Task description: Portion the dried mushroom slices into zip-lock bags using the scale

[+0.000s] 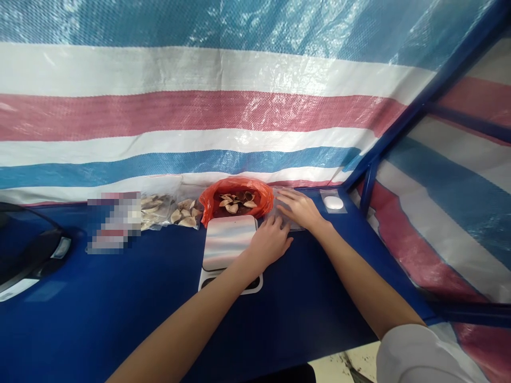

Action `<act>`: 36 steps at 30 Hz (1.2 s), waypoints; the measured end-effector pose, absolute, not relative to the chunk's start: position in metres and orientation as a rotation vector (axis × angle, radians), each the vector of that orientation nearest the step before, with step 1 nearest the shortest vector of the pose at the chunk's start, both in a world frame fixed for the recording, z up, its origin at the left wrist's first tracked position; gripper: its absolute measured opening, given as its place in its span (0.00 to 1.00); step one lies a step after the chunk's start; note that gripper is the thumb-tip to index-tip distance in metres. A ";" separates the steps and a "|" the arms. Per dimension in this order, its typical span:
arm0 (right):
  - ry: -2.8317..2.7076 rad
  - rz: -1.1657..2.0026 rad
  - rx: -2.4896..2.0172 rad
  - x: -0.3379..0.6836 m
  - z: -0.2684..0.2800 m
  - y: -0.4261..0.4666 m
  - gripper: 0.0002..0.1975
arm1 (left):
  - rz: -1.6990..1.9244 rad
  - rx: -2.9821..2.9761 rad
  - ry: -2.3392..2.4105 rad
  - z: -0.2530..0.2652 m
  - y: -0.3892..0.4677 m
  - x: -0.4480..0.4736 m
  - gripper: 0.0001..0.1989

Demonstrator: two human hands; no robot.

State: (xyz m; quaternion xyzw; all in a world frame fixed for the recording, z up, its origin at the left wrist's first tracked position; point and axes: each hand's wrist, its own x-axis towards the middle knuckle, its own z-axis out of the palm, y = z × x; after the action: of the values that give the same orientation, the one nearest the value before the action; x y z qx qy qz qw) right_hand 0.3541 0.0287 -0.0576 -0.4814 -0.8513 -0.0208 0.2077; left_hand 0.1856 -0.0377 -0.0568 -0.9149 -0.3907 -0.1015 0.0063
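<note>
The left hand lay palm down at the right edge of the scale, its fingers bent over the near side of a clear bag; whether they gripped the plastic could not be told. The right hand reached over the same bag from the other side, just beyond the left hand, fingers stretched out and slightly bent; whether they pinched it could not be told either. So the clear bag lay under and between both hands, flat on the blue table. Just beyond and to the left of the left hand, an open red bag held pale, curved pieces, its near side against the scale. Farther left of that hand, past the red bag, stood two packets of similar pieces, a near one and a farther one. Just right of the right hand, a white lump lay in a small pouch.
</note>
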 end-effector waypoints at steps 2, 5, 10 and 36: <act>-2.417 -0.018 -1.343 0.356 -0.065 0.034 0.18 | -0.332 -2.858 -1.216 -0.058 -0.038 0.184 0.22; -2.479 0.020 -1.283 0.360 -0.072 0.040 0.18 | -0.315 -2.838 -1.225 -0.057 -0.038 0.180 0.21; -2.535 0.001 -1.164 0.364 -0.076 0.047 0.20 | -0.269 -2.786 -1.210 -0.057 -0.037 0.176 0.22; -2.204 0.137 -1.291 0.341 -0.051 -0.036 0.16 | -0.763 -2.668 -1.267 -0.029 -0.055 0.114 0.15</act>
State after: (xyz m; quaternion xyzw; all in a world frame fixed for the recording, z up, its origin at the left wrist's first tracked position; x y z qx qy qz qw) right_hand 0.3413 -0.0363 -0.0508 -0.4833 -0.8253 0.0514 0.2875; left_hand 0.1140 -0.0548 -0.0290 -0.8738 -0.4148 -0.2498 0.0455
